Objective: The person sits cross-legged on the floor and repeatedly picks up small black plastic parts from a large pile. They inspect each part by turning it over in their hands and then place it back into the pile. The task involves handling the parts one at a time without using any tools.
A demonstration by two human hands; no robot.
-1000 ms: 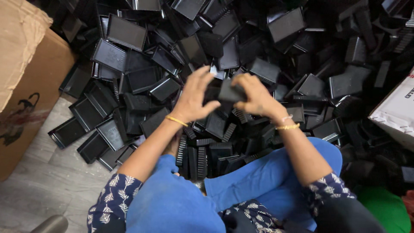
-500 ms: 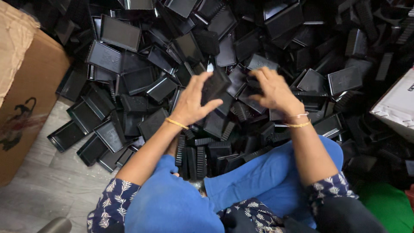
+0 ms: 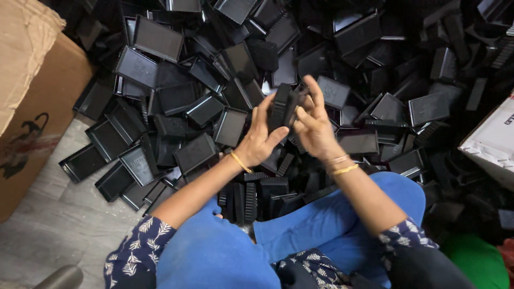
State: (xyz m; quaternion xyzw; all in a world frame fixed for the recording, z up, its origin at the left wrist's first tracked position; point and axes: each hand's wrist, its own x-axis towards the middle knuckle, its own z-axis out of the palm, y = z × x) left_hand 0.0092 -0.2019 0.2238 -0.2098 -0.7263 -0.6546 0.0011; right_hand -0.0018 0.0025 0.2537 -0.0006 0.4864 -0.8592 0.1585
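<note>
Just above the middle of the frame, both hands close on a small stack of black plastic trays, held upright on edge. The left hand cups the stack from the left, thumb pressed along its lower edge and fingers lying up its flat side. The right hand grips it from the right, fingers raised and spread over the top edge, one fingertip reaching past the stack. Both wrists are bent upward and each carries a thin gold bangle; the forearms run down toward the lower frame, where patterned sleeves begin.

The stack is dark and matte, with ribbed edges facing the camera, several pieces pressed flat together. It is lifted clear of the heap.

Beneath and beyond the hands, a heap of loose black trays fills the upper frame, lying at all angles. A few stand on edge just above the blue-clad knees. A cardboard box stands at the left edge, on grey floor.
</note>
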